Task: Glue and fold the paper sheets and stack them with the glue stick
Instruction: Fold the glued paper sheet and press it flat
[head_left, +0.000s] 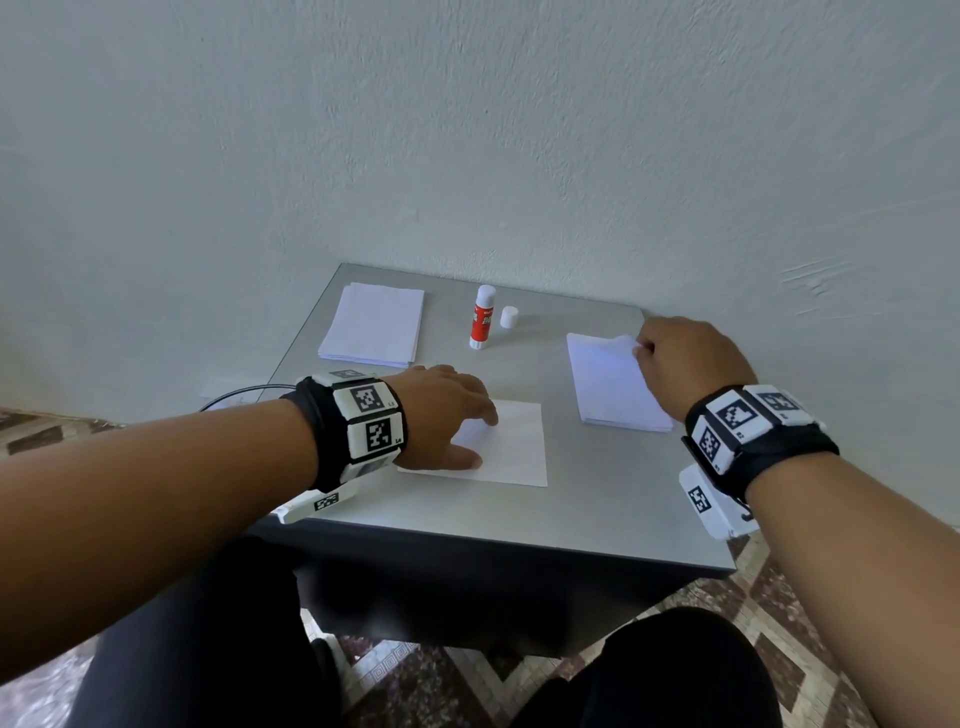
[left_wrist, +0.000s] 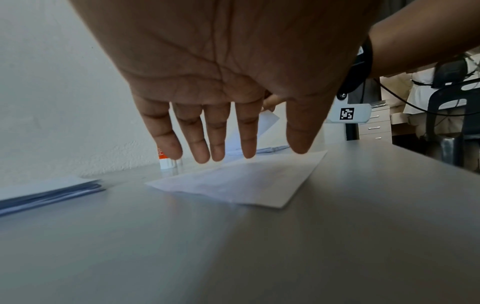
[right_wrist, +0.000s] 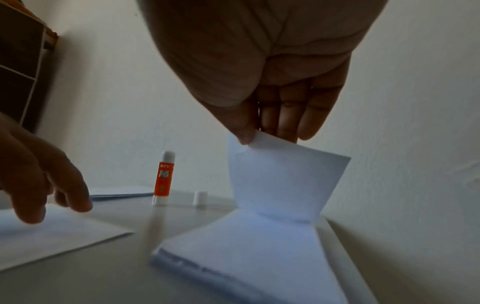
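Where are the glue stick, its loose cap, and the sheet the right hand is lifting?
glue stick (head_left: 482, 319): head view, on its orange label.
cap (head_left: 509, 317): head view, on its side wall.
lifted sheet (right_wrist: 283, 181): right wrist view, middle of the raised part.

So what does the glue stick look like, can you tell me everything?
The glue stick stands upright near the back of the grey table, between the two paper stacks. Its plastic-looking body is orange-red with white lettering, white at the bottom and top. Its cap is off: the small white cap stands just right of it, apart. Neither hand touches it.
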